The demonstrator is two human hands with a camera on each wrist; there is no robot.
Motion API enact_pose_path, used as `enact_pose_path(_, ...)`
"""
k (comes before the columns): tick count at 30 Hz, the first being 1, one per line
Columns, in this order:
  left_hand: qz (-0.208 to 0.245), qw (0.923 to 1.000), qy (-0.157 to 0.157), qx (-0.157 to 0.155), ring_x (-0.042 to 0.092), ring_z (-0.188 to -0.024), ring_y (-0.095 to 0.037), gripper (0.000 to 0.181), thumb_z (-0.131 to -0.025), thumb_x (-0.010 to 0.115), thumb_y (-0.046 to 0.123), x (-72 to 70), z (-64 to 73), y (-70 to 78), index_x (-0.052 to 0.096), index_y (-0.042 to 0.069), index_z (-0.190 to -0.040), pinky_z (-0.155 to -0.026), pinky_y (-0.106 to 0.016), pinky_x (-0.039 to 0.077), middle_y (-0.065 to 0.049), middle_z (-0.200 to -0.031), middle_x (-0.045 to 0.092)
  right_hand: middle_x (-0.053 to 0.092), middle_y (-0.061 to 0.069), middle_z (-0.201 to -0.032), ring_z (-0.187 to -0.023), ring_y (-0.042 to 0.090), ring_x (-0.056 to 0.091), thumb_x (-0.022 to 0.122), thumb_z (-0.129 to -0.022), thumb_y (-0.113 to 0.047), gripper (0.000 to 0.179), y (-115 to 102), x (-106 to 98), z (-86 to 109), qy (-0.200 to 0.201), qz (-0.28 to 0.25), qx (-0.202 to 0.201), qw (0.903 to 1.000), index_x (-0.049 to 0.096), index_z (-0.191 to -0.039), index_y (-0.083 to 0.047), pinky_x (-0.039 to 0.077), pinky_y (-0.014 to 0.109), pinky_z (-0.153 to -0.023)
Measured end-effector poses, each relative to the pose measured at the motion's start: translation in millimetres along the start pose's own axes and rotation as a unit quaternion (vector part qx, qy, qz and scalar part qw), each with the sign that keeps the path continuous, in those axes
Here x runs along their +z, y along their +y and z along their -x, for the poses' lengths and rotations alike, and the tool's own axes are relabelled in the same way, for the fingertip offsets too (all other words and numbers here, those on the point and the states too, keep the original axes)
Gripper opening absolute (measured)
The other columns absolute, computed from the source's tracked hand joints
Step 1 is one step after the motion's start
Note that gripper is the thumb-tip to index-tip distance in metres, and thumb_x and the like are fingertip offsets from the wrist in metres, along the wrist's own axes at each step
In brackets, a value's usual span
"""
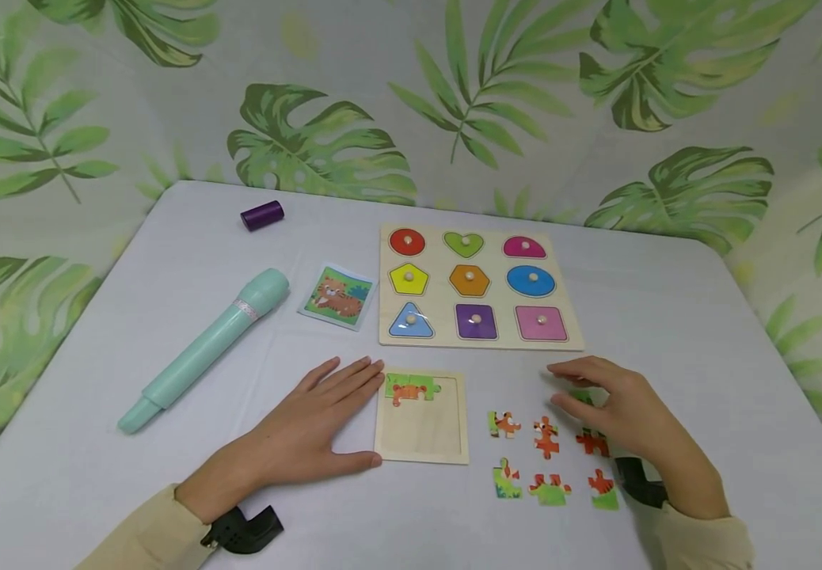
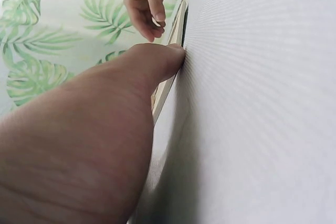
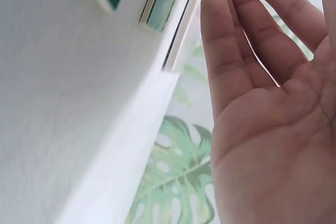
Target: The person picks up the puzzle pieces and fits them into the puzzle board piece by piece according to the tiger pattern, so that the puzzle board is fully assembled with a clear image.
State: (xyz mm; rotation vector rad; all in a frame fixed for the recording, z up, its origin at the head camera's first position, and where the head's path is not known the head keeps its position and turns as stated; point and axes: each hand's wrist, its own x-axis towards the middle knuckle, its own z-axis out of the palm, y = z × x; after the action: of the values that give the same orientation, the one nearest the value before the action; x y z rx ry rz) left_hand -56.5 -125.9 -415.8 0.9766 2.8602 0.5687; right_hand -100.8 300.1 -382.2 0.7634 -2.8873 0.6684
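My left hand (image 1: 304, 431) lies with straight fingers on the white table, fingertips and thumb touching the left edge of a square wooden puzzle tray (image 1: 421, 435). Joined jigsaw pieces (image 1: 411, 386), green with an orange animal's head, fill part of the tray's top. To its right lie several loose jigsaw pieces (image 1: 549, 489) in two rows. Above the upper right of them hovers my right hand (image 1: 621, 404), partly hiding a piece (image 1: 592, 443). Its fingers are loosely bent with nothing between them; the right wrist view shows the palm (image 3: 273, 145) bare.
A wooden shape board (image 1: 439, 342) with knobbed coloured shapes lies behind the tray. Left of it is a tiger picture card (image 1: 340, 297). A mint-green tube-like object (image 1: 204, 356) lies at left, and a purple cylinder (image 1: 263, 215) near the back edge.
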Motion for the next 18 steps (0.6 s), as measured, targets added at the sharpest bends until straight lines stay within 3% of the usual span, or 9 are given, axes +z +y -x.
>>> enact_pose_path(4, -0.001, 1.0, 0.002, 0.002, 0.02, -0.159, -0.019, 0.098, -0.09, 0.064, 0.069, -0.4, 0.3, -0.3, 0.032, 0.011, -0.162, -0.13, -0.049, 0.012, 0.001, -0.17, 0.028, 0.073, -0.005, -0.115, -0.098, 0.019, 0.074, 0.09, -0.08, -0.02, 0.045, 5, -3, 3.3, -0.004, 0.0, 0.004, 1.0, 0.074, -0.123, -0.018, 0.054, 0.012, -0.087)
enact_pose_path(7, -0.003, 1.0, 0.004, 0.003, 0.02, -0.159, -0.02, 0.097, -0.09, 0.064, 0.068, -0.7, 0.2, -0.3, 0.033, 0.011, -0.162, -0.13, -0.048, 0.012, 0.001, -0.17, 0.028, 0.073, -0.004, -0.116, -0.099, 0.02, 0.074, 0.09, -0.08, -0.02, 0.046, 9, -6, 6.4, -0.005, 0.003, 0.017, 0.9998, 0.074, -0.123, -0.017, 0.053, 0.009, -0.087)
enact_pose_path(14, -0.004, 1.0, 0.002, 0.003, 0.02, -0.159, -0.019, 0.097, -0.09, 0.064, 0.068, -0.8, 0.1, -0.1, 0.032, 0.011, -0.162, -0.13, -0.048, 0.012, 0.001, -0.17, 0.028, 0.073, 0.0, -0.119, -0.103, 0.025, 0.072, 0.088, -0.084, -0.027, 0.047, 12, -13, 9.2, -0.047, -0.002, 0.07, 0.9964, 0.072, -0.127, -0.017, 0.062, 0.035, -0.087)
enact_pose_path(18, -0.003, 1.0, 0.001, 0.003, 0.019, -0.159, -0.019, 0.098, -0.09, 0.063, 0.069, -0.6, 0.1, -0.2, 0.032, 0.011, -0.163, -0.13, -0.048, 0.012, 0.001, -0.17, 0.027, 0.072, 0.003, -0.123, -0.106, 0.027, 0.07, 0.086, -0.084, -0.034, 0.051, 13, -17, 10.4, -0.073, -0.011, 0.093, 0.9929, 0.071, -0.129, -0.016, 0.061, 0.038, -0.09)
